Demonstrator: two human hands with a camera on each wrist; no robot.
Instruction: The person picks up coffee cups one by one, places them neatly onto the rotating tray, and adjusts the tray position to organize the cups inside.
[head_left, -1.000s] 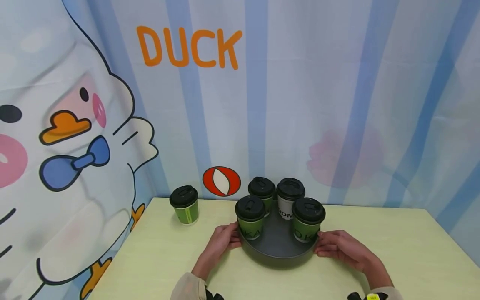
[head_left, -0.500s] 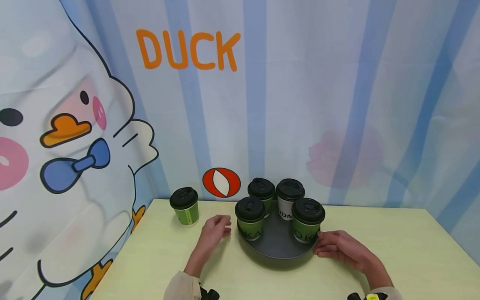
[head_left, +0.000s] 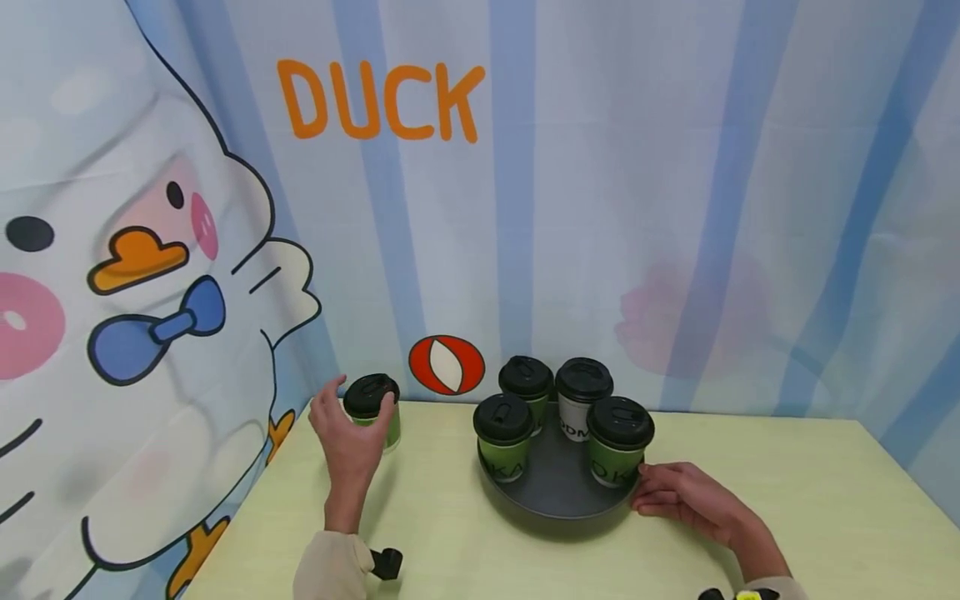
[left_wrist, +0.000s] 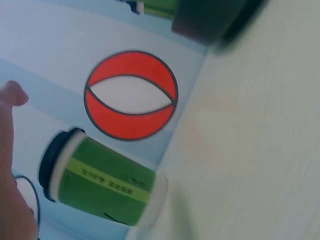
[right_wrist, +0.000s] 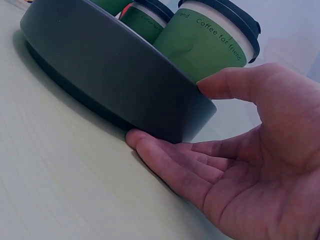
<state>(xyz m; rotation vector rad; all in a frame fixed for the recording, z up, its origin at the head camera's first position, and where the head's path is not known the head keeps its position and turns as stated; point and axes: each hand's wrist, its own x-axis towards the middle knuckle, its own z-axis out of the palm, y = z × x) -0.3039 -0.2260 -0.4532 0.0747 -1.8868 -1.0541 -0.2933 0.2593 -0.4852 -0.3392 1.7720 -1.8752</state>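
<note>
A lone green paper coffee cup point(head_left: 371, 394) with a black lid stands upright at the table's back left. My left hand point(head_left: 347, 437) is in front of it, thumb and fingers spread to either side. In the left wrist view, a gap shows between the hand and the cup point(left_wrist: 105, 180). A round dark grey tray point(head_left: 555, 500) bears several lidded paper cups, among them a green cup point(head_left: 617, 467) and a white cup point(head_left: 573, 419). My right hand point(head_left: 690, 496) grips the tray's right edge; the right wrist view shows the thumb at the rim and fingers under the base.
The pale yellow table point(head_left: 450, 550) ends at a blue-striped curtain point(head_left: 570, 208) printed with a duck and a red and white ball. A black wrist camera point(head_left: 387, 563) sits on my left sleeve.
My left hand has left the tray's left edge and moved left to the lone cup, its fingers spreading. My right hand has stayed at the tray, which has not moved.
</note>
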